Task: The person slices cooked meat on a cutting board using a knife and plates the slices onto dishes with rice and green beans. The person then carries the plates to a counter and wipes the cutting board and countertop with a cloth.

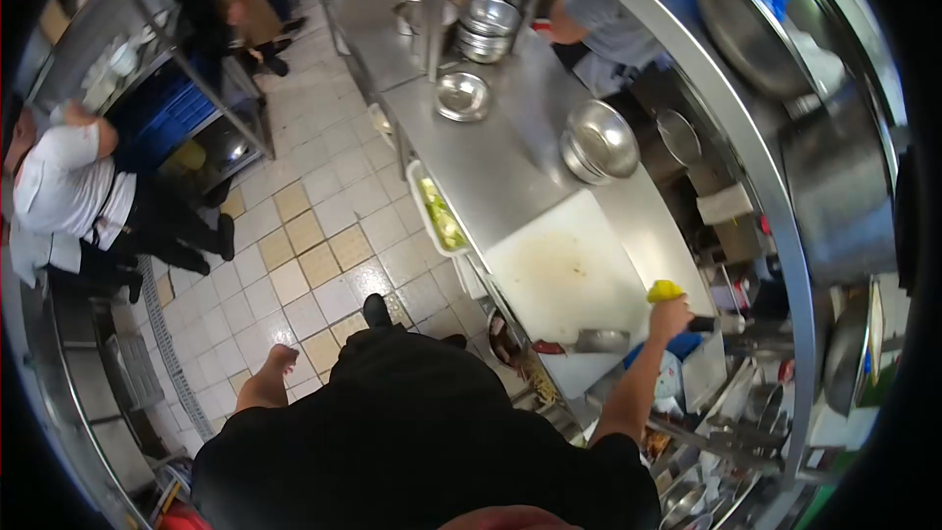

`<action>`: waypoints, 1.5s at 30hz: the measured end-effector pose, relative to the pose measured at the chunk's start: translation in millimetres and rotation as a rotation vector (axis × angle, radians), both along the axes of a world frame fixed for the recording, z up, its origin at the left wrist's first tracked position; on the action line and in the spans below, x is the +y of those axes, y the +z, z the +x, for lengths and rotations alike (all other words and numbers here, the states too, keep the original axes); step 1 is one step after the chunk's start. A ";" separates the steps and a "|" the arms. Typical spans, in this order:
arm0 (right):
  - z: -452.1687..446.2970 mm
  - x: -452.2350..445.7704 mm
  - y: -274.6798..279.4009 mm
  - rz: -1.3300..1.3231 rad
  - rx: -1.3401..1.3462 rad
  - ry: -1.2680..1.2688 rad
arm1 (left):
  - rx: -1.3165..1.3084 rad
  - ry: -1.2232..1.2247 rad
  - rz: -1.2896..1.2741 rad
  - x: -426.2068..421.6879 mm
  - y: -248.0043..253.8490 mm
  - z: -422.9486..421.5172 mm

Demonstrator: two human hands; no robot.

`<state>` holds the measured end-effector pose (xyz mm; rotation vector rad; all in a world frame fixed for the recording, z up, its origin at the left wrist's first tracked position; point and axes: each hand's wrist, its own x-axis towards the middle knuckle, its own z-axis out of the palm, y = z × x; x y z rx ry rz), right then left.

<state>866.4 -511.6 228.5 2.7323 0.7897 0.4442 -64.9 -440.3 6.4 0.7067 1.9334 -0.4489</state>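
Hands, L & R, bare, as I have them on the remote feed:
– L hand [283,361]: hangs over tiled floor [221,329], well apart from worktop [510,167]; fingers loosely part-curled, nothing seen in it.
– R hand [671,316]: closed round yellow item [665,291], poss. cloth or sponge, can't confirm; held just beyond the board's edge. Black handle [702,324] just beside; contact not clear to me.
– White board [530,245], 1 off: on worktop, surface stained, w/ a few crumbs.
– Broad blade [601,341], 1 off: flat on board, nr its lower edge, betw. me & the stained area.
– Steel bowls, misc.: single [463,96]; stack [601,142], past board's far end.
– Tray [416,177], green veg inside: alongside worktop edge.

Risks, my est.: R forearm or yellow item sweeping back low over board could catch blade: cut, or knife off the edge. R knuckles could knock black handle, being so close. Wide reach along worktop could topple stack. Wet-looking tiles: poss. slip if I step quickly.
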 end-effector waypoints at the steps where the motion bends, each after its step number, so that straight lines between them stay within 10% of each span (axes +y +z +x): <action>1: -35.7 23.4 41.9 0.167 -0.034 -0.060 | -0.033 0.004 0.059 1.6 -3.7 3.8; 6: -86.3 113.3 109.2 0.604 0.221 0.264 | -0.263 -0.142 0.256 70.1 -20.4 53.6; 8: -122.9 145.7 118.7 0.723 0.329 0.321 | -0.402 -0.634 0.544 109.0 -37.9 74.9; 15: -213.5 242.8 58.0 1.055 0.347 0.494 | -0.624 -0.099 0.587 190.9 6.6 107.3; 18: -218.2 272.7 -17.4 0.985 0.371 0.413 | -0.646 -0.129 0.675 191.8 -52.9 43.0; 19: -236.2 289.5 -0.4 0.383 0.429 0.054 | -0.815 -0.359 0.781 186.2 -99.6 1.5; 24: -240.2 324.6 -94.6 -0.006 0.401 0.324 | -0.278 0.073 0.315 154.1 -24.9 -59.2; 30: -261.0 375.2 -96.0 0.191 0.410 0.271 | -0.178 0.430 0.224 111.5 26.6 -46.7; 36: -285.9 411.5 -109.9 0.442 0.482 0.810 | -0.281 0.236 0.164 122.1 48.0 23.8; 42: -465.1 395.4 -102.3 0.462 1.426 1.186 | -0.369 0.062 0.338 193.4 49.0 79.2; 43: -462.8 401.3 -88.4 0.525 1.408 1.213 | -0.399 -0.239 0.510 208.7 57.0 83.4; 45: -456.5 423.5 -50.8 0.647 1.382 1.295 | -0.349 0.023 0.532 239.2 75.1 103.7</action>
